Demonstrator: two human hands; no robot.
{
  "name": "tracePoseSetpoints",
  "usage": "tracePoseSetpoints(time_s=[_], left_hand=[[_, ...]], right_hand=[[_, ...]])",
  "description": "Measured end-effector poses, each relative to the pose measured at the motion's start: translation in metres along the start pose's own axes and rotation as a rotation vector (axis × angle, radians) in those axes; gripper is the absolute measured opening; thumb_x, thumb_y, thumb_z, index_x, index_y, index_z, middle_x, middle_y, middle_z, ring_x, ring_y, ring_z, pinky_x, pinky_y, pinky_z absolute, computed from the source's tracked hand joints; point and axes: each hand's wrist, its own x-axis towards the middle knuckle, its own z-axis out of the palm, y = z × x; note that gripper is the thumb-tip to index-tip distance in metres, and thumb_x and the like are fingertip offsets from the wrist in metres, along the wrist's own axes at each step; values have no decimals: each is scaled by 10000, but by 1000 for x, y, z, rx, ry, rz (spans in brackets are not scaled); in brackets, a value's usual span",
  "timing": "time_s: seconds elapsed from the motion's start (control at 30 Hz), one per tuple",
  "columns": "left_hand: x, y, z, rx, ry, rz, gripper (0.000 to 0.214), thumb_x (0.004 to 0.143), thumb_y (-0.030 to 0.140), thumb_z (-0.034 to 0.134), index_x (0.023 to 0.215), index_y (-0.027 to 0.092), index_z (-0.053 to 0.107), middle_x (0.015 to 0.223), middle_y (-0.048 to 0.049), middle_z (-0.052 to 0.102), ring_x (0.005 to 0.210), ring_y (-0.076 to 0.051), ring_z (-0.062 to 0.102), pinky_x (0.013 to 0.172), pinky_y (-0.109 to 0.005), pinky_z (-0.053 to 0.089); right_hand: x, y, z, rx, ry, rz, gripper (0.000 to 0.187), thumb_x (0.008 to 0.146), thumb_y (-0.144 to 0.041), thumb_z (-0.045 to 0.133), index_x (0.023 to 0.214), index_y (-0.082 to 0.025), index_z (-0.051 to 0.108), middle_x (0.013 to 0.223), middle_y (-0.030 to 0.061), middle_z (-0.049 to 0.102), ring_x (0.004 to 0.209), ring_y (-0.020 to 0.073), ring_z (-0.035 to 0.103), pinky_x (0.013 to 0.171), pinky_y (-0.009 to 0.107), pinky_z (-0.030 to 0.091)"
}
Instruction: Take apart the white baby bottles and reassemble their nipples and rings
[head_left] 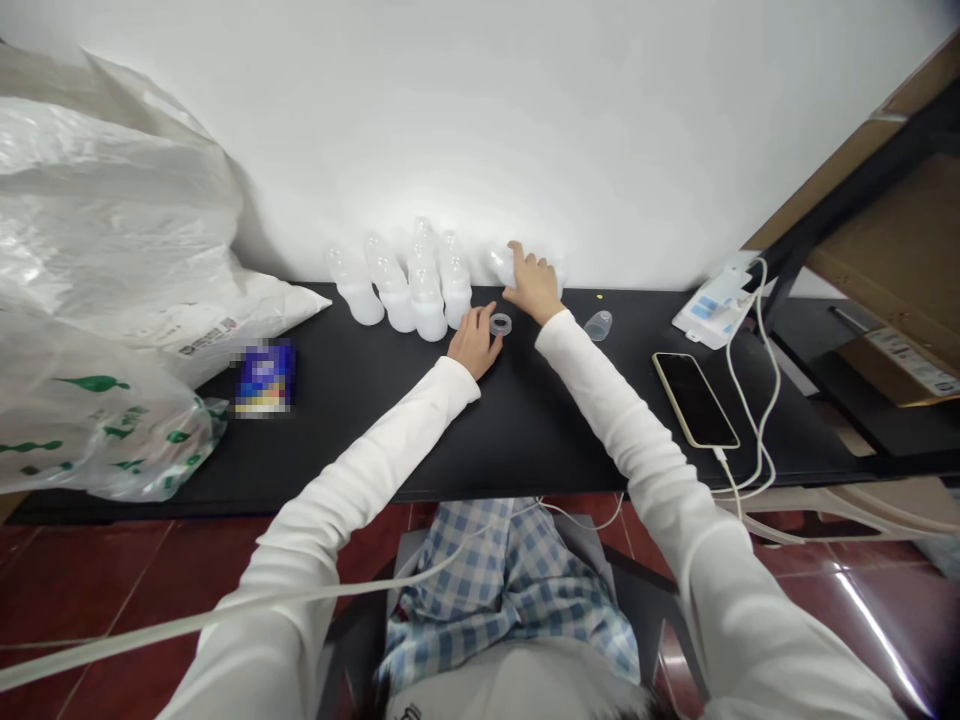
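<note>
My left hand (475, 343) rests on the black table (360, 430), its thumb and forefinger around a small translucent ring (500, 324). It looks like a baby bottle's collar. Farther back, my right hand (534, 285) reaches toward the wall with its forefinger and thumb apart. Clear and whitish pieces (498, 262) lie around and behind its fingers, and the hand partly covers them. To the left of my hands, several white baby bottles with clear domed caps (428, 300) stand upright in a cluster. A loose clear cap (598, 325) lies to the right of my right wrist.
Large white plastic bags (112, 230) fill the left side, with a blue packet (266, 378) beside them. At the right are a phone (696, 400) on a charging cable and a white power strip (716, 305). Cardboard boxes (892, 250) sit on a rack.
</note>
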Motion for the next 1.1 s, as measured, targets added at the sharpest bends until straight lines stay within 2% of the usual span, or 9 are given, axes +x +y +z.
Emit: tracePoseSetpoints(time_s=[0.07, 0.2, 0.37, 0.53, 0.67, 0.77, 0.9, 1.0, 1.1], left_hand=[[1, 4, -1, -69, 59, 52, 605, 940, 338, 537, 1466, 100, 358, 1429, -235, 493, 1372, -337, 466, 1170, -526, 368], [2, 13, -3, -166, 168, 167, 674, 943, 490, 560, 1464, 157, 291, 1512, -233, 393, 1463, -325, 371, 1192, -547, 352], [2, 13, -11, -265, 95, 289, 404, 961, 480, 540, 1272, 230, 474, 1314, -162, 534, 1302, -269, 531, 1115, -517, 444], [-2, 21, -23, -355, -32, 198, 458, 853, 557, 668, 1182, 251, 581, 1200, -119, 609, 1189, -281, 586, 1044, -484, 485], [-5, 34, -30, -514, 55, -70, 556, 823, 682, 622, 1130, 221, 584, 1115, -90, 651, 1014, -231, 644, 897, -357, 533], [-4, 38, -31, -746, 72, -380, 515, 904, 705, 460, 978, 209, 576, 849, -43, 628, 714, -148, 615, 610, -259, 486], [1, 36, -36, -1004, 45, -795, 493, 979, 628, 306, 865, 204, 529, 519, 37, 378, 403, -88, 336, 400, -245, 240], [2, 35, -41, -1029, 36, -824, 488, 950, 643, 394, 805, 196, 527, 504, 33, 381, 408, -82, 340, 401, -245, 241], [-1, 35, -40, -1003, -61, -769, 524, 888, 697, 489, 767, 190, 546, 521, 19, 419, 448, -98, 422, 415, -242, 292]], right_hand=[[-23, 6, -6, 205, 94, -74, 724, 982, -392, 471, 1560, -141, 113, 1400, 248, 507, 1217, 333, 577, 945, 499, 515], [-74, 11, -5, 713, 228, -129, 620, 994, -567, 409, 1493, -252, 219, 1360, 168, 545, 1084, 229, 648, 826, 415, 598], [-113, 27, -19, 1150, 108, 212, 646, 940, -770, 177, 1175, -242, 465, 984, 78, 658, 720, 158, 642, 597, 299, 580], [-115, 33, -34, 1167, 12, 421, 471, 925, -692, 421, 783, -244, 445, 523, -63, 411, 411, 96, 334, 398, 222, 309], [-112, 18, -20, 1024, 196, 459, 402, 975, -517, 370, 676, -249, 349, 555, -48, 366, 504, 119, 396, 497, 253, 402], [-116, 15, -14, 832, 324, 280, 373, 989, -484, 340, 733, -237, 451, 682, -2, 519, 675, 162, 552, 670, 313, 525], [-131, 32, -23, 562, 223, -209, 343, 973, -522, 480, 1035, -210, 609, 1041, 96, 702, 994, 234, 675, 908, 411, 568], [-146, 51, -31, 360, 126, -507, 290, 1026, -403, 435, 1127, -227, 642, 1256, 128, 688, 1204, 252, 646, 1013, 463, 552], [-159, 67, -34, 240, 41, -651, 331, 1052, -252, 344, 1075, -265, 674, 1245, 83, 711, 1252, 219, 634, 1037, 476, 558]])
